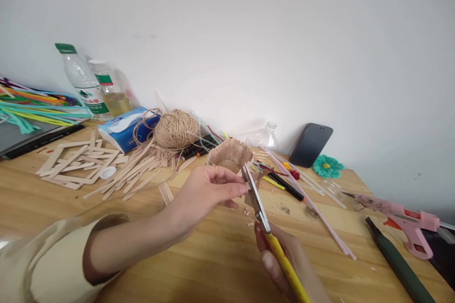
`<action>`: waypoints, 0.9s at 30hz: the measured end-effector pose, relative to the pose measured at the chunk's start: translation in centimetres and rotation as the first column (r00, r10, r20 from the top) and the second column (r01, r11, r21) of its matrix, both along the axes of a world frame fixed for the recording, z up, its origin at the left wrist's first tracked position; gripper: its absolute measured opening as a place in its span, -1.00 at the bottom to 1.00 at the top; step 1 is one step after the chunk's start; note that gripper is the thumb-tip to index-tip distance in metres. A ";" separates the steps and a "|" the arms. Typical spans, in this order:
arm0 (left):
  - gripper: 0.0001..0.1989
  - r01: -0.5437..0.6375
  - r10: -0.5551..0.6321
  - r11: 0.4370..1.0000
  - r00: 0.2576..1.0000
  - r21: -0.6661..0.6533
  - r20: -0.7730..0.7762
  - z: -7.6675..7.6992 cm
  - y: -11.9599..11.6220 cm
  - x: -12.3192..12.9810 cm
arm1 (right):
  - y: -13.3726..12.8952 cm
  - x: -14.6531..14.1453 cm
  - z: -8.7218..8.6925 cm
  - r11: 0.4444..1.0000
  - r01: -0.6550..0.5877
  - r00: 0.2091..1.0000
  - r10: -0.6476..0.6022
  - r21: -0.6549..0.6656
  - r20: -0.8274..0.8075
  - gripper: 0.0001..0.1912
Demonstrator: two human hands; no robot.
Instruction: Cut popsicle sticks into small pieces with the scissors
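My left hand [209, 189] pinches a small brown piece [250, 198] that looks like thin card, between thumb and fingers. The yellow-handled scissors [261, 213] are in my right hand [287, 251], with their blades pointing up and away across the brown piece. How far the blades are apart is hard to make out. Just behind my left fingertips stands a small round bowl [229, 154] with a scalloped rim that looks made of wooden sticks. Tiny brown scraps [249, 211] lie on the wooden table [213, 265] beneath the blades.
Leftward are loose wooden sticks [138, 175], a twine ball [177, 129], a tissue pack [130, 130], bottles [83, 78] and colourful pipe cleaners [46, 104]. Rightward are a phone [312, 145], a teal flower [327, 166], pink sticks [320, 218], a glue gun [408, 220] and a dark-green tool [398, 260].
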State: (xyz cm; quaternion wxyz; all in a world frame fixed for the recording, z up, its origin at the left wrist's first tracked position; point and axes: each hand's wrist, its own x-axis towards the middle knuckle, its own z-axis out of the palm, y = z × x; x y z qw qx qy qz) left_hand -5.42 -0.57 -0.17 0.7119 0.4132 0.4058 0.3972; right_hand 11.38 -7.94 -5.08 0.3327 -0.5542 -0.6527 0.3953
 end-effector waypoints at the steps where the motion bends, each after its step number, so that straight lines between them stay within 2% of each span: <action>1: -0.89 0.000 0.000 1.000 1.000 0.007 -0.002 0.0 0.0 0.0 | 0.1 -0.1 0.2 1.000 -0.011 1.000 0.011 -0.019 -0.004 -0.36; 5: -0.90 0.002 -0.001 1.000 1.000 0.016 -0.005 0.0 0.0 -0.1 | 0.2 -0.6 0.6 0.996 -0.024 1.000 0.024 -0.085 0.006 -0.33; 9: -0.91 0.012 -0.012 1.000 1.000 0.015 -0.003 0.1 0.0 -0.2 | 0.2 -0.7 0.8 0.993 0.016 0.998 -0.009 -0.114 0.057 -0.37; 13: -0.87 0.007 -0.007 1.000 1.000 -0.003 -0.002 0.1 0.1 -0.2 | 0.0 -0.8 0.9 0.983 0.146 0.979 -0.126 -0.112 0.162 -0.56; 16: -0.87 -0.001 0.001 1.000 1.000 -0.003 -0.007 0.0 0.3 -0.1 | 0.0 -0.9 0.8 0.977 0.185 0.969 -0.164 -0.104 0.187 -0.65; 19: -0.89 0.000 0.000 1.000 1.000 0.001 0.000 -0.1 0.3 -0.1 | 0.0 -0.6 0.4 0.987 0.140 0.980 -0.126 -0.084 0.155 -0.57; 22: -0.89 0.012 -0.012 1.000 1.000 0.029 0.002 -0.1 0.3 -0.2 | 0.2 -0.2 -0.1 0.992 0.079 0.996 -0.075 -0.096 0.051 -0.44; 27: -0.88 0.020 -0.019 0.997 1.000 0.072 -0.008 0.1 0.2 -0.4 | 0.4 0.0 -0.1 0.997 -0.023 0.996 0.017 -0.071 -0.091 -0.40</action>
